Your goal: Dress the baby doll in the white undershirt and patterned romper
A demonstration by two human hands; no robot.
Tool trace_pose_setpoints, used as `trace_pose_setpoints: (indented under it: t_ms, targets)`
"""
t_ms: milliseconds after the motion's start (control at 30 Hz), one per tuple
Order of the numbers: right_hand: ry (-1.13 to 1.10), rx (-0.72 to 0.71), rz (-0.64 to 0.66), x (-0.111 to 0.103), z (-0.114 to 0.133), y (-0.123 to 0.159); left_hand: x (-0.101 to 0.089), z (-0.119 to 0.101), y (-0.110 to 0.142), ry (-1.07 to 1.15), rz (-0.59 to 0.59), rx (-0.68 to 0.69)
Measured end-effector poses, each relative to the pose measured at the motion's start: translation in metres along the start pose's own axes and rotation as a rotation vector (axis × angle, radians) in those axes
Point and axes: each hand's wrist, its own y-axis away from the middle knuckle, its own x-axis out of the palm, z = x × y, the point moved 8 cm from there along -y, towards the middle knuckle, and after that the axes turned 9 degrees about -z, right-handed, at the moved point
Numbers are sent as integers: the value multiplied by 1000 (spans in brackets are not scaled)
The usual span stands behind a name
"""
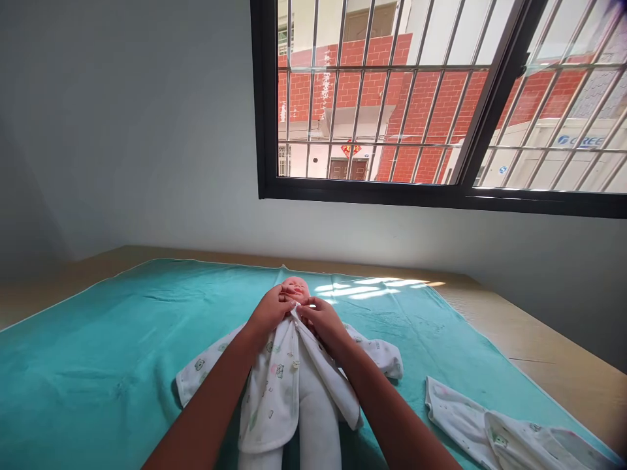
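A baby doll point(296, 285) lies on its back on a turquoise cloth, its head toward the window. It wears a white printed baby jacket point(272, 391) with the sleeves spread to both sides, and its white legs point(316, 418) show below. My left hand point(272, 307) is closed at the collar under the doll's chin, fingers pinching the jacket's neck edge. Opposite it, my right hand point(323, 318) pinches the other side of the collar. Both sets of fingertips nearly meet at the neck. Below them the jacket front hangs apart over the legs.
The turquoise cloth point(112, 352) covers much of a wooden surface point(553, 339). A second white printed garment point(490, 424) lies at the lower right. Behind stand a grey wall point(147, 130) and a barred window with a black frame point(353, 190). Sunlight patches fall beyond the doll.
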Motion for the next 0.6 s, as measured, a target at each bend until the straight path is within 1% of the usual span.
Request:
trace_pose_setpoints:
  t_ms: [100,200,300,367,400,467,500,600]
  targets:
    - [4,36,-14,0,-4,-2,-1,-4,0,-10,-17,-4]
    - [46,8,-33,0,-3,-2,-3,-7,6,-72,-70,21]
    - [120,-106,-70,-6,10,12,-10,-6,24,-141,-170,62]
    - [249,-222,-78,-11,24,30,-16,-5,43,-197,-231,142]
    - [332,-278,-73,-13,30,40,-18,-6,52,-221,-241,199]
    - [484,-353,-48,-15,39,60,-18,-9,68,-249,-217,304]
    - [530,-367,-38,-15,42,68,-17,-9,73,-250,-187,334]
    - [546,-372,-33,-13,48,81,-14,-9,78,-242,-107,340]
